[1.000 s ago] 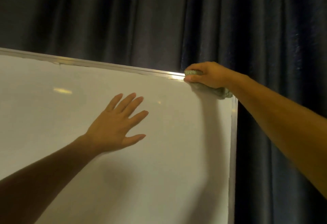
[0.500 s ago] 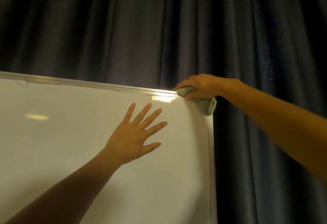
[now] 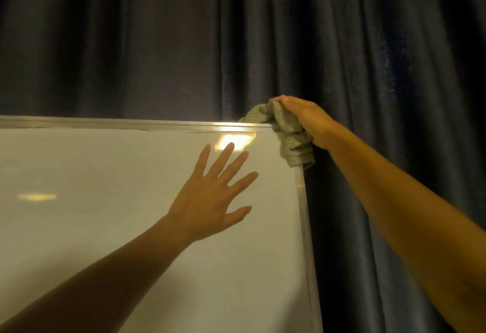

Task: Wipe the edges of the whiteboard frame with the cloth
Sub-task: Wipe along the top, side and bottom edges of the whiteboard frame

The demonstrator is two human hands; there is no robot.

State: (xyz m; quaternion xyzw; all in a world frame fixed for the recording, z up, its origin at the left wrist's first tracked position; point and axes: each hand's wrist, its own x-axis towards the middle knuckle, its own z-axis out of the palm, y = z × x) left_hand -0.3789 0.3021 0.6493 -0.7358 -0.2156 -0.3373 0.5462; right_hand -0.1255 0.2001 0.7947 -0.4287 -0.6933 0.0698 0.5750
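Observation:
The whiteboard (image 3: 105, 201) has a thin metal frame (image 3: 131, 124) along its top and right side. A crumpled grey-green cloth (image 3: 288, 133) lies over the top right corner of the frame and hangs down past it. My right hand (image 3: 306, 119) grips the cloth from behind the corner, and its fingers are mostly hidden by the cloth. My left hand (image 3: 210, 201) presses flat on the white surface with its fingers spread, below and to the left of that corner.
A dark blue pleated curtain (image 3: 368, 43) hangs close behind the board and fills the space above and to the right of it. Light reflections glare on the top frame and on the board surface.
My right hand has slid the cloth right along the top frame to the corner, where it now wraps over the edge. My left hand stays flat on the board.

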